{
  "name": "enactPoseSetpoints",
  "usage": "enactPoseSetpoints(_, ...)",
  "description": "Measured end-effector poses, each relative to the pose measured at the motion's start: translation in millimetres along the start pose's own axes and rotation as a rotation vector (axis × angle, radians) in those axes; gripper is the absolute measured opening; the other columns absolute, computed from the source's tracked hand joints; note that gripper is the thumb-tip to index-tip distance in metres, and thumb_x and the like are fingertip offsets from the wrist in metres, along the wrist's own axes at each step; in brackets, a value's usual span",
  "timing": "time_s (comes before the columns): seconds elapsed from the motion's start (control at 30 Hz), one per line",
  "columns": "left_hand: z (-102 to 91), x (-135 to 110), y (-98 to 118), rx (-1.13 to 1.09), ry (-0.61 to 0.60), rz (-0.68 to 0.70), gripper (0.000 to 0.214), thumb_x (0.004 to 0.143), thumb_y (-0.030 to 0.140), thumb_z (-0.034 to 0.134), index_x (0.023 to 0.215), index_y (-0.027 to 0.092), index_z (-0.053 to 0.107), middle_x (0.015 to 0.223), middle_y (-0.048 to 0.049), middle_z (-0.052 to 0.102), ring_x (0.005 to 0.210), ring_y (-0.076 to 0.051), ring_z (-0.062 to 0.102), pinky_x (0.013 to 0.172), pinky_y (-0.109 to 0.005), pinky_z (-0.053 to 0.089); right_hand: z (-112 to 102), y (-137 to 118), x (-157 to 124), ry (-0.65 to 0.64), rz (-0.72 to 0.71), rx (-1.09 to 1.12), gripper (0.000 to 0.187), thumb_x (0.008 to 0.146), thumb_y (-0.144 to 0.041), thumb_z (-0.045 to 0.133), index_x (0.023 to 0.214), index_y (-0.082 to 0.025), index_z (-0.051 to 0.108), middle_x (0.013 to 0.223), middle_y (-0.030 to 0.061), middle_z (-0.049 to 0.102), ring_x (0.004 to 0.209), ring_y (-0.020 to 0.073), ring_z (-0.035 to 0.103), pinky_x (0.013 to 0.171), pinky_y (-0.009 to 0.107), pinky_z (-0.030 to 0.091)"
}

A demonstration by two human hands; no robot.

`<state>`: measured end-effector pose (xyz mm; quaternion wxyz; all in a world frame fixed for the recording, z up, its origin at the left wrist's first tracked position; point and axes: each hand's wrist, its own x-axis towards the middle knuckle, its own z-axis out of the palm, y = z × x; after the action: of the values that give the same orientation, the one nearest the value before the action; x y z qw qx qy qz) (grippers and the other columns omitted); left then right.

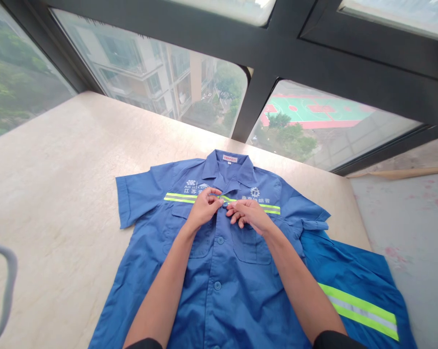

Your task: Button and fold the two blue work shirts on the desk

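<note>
A blue short-sleeved work shirt (190, 237) lies front side up, its collar toward the window. Yellow-green reflective tape and white printing cross its chest. My left hand (205, 206) pinches the front edge of the shirt at the tape, thumb and forefinger together. From the other side, my right hand (248, 213) pinches at the same spot, its other fingers loosely curled. Between the fingertips a blue button (225, 205) shows in part. Farther down the front are a second button (220, 240) and a third button (217, 285), both lying flat on the placket.
Beneath the shirt is a pale stone sill (59, 179). Blue trousers (350, 271) with a reflective band lie partly under the shirt at right. A grey curved tube (11, 281) stands at far left. Dark window frames (255, 82) border the far side.
</note>
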<state>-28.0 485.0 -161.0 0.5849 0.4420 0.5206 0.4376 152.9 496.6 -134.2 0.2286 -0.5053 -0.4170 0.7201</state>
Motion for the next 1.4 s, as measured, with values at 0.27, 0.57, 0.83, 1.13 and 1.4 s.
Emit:
enactPoseSetpoints(0.27, -0.7, -2.0, 3.5, 0.073, -0.032, 0.040, 0.032, 0.077, 0.034, 0.064, 0.101, 0.015, 0.053, 0.063, 0.0033, 0.057, 0.056, -0.010, 0.050, 0.054, -0.021, 0.036, 3.6, 1.4, 7.3, 0.042, 0.005, -0.012, 0.029, 0.069, -0.037, 0.079, 0.077, -0.012, 0.067, 0.074, 0.0072, 0.071, 0.053, 0.0125, 0.065, 0.031, 0.014, 0.039)
enactPoseSetpoints(0.57, -1.0, -2.3, 5.0, 0.154, -0.009, 0.060, 0.029, 0.077, 0.034, 0.066, 0.098, 0.016, 0.058, 0.071, 0.0001, 0.062, 0.062, -0.012, 0.057, 0.055, -0.022, 0.042, 13.1, -1.4, 7.6, 0.112, -0.022, -0.065, 0.028, 0.061, -0.036, 0.077, 0.066, -0.015, 0.060, 0.059, -0.0006, 0.061, 0.042, 0.0094, 0.057, 0.025, 0.014, 0.031)
enactPoseSetpoints(0.83, -1.1, -1.3, 7.7, 0.085, 0.087, 0.018, 0.030, 0.070, 0.034, 0.071, 0.091, 0.014, 0.061, 0.075, -0.0027, 0.063, 0.065, -0.014, 0.060, 0.054, -0.024, 0.050, 13.4, -1.0, 5.0, 0.117, -0.041, -0.077, 0.030, 0.062, -0.039, 0.076, 0.066, -0.015, 0.059, 0.060, -0.0003, 0.061, 0.044, 0.0097, 0.057, 0.025, 0.014, 0.032)
enactPoseSetpoints(1.13, -2.6, 0.0, 2.3, 0.147, 0.197, 0.083, 0.025, 0.071, 0.030, 0.071, 0.089, 0.016, 0.060, 0.073, -0.0017, 0.065, 0.063, -0.014, 0.061, 0.059, -0.024, 0.048, 14.2, 3.4, 6.3, 0.129, -0.061, -0.098, 0.029, 0.063, -0.040, 0.075, 0.069, -0.015, 0.060, 0.063, -0.0001, 0.061, 0.044, 0.0096, 0.057, 0.026, 0.014, 0.033)
enactPoseSetpoints(1.4, -4.3, -0.1, -0.4, 0.365, 0.204, 0.176, 0.013, 0.077, 0.023, 0.064, 0.089, 0.019, 0.061, 0.079, -0.0021, 0.066, 0.074, -0.016, 0.064, 0.069, -0.027, 0.048, 14.5, 7.9, 8.2, 0.139, -0.076, -0.221, 0.026, 0.072, -0.041, 0.067, 0.071, -0.017, 0.057, 0.057, -0.0017, 0.061, 0.037, 0.0089, 0.052, 0.027, 0.017, 0.032)
